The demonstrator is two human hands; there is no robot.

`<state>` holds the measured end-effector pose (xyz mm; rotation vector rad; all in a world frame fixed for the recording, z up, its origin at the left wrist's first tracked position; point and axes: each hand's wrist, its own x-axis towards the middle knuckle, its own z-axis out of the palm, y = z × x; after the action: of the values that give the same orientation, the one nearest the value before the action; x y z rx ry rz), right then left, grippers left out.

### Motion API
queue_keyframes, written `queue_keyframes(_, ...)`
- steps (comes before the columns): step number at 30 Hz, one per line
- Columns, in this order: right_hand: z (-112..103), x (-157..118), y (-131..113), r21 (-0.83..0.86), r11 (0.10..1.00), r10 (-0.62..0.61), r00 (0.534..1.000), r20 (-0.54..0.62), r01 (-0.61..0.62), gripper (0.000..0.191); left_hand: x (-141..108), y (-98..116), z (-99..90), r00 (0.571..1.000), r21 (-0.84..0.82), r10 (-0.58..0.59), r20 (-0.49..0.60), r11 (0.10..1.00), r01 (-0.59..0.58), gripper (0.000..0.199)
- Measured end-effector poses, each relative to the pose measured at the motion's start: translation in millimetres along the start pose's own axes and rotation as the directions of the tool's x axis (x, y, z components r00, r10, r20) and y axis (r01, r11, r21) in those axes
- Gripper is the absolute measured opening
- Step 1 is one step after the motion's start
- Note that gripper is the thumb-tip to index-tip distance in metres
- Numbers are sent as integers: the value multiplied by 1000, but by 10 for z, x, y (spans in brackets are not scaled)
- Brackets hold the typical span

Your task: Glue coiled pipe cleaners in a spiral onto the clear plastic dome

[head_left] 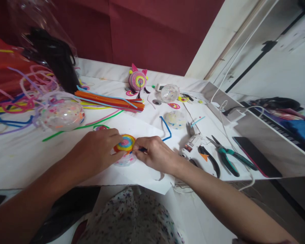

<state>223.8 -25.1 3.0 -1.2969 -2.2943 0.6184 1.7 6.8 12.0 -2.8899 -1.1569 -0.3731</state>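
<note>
Near the table's front edge, a clear ball [125, 160] speckled with coloured dots carries a coil of pipe cleaner [127, 142] in orange, yellow, blue and pink rings. My left hand [101, 145] is closed on the ball's left side, fingers against the coil. At the coil's right edge my right hand [156, 154] pinches the end of a dark blue pipe cleaner; the fingers cover most of it. White paper [152, 184] lies beneath. Just beyond my right hand rests a bent blue pipe cleaner [167, 128].
A glue gun [191, 145], pliers [227, 154] and a phone [256, 157] lie at right. Behind are a decorated pink ball [138, 80], a clear ball [169, 93] and a bundle of orange pipe cleaners [109, 100]. Another speckled ball [62, 115] sits at left.
</note>
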Motion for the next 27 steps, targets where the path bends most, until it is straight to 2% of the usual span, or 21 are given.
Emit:
queue_keyframes(7, -16, 39, -53, 230, 961, 166, 986, -21, -157, 16, 59, 62, -87, 991, 59, -70, 112, 996, 63, 8)
queue_keyframes(15, 63, -7, -42, 208, 978, 68, 986, -153, -35, 25, 86, 125, -165, 980, 47, -101, 174, 994, 94, 10)
queue_keyframes(21, 71, 16, -40, 367, 917, 205, 974, -98, -156, 33, 127, 128, -170, 978, 98, -102, 184, 992, 85, 10)
queue_keyframes(27, 37, 48, -65, 407, 885, 273, 960, -59, -227, 41, 136, 166, -185, 976, 159, -99, 193, 985, 69, 8)
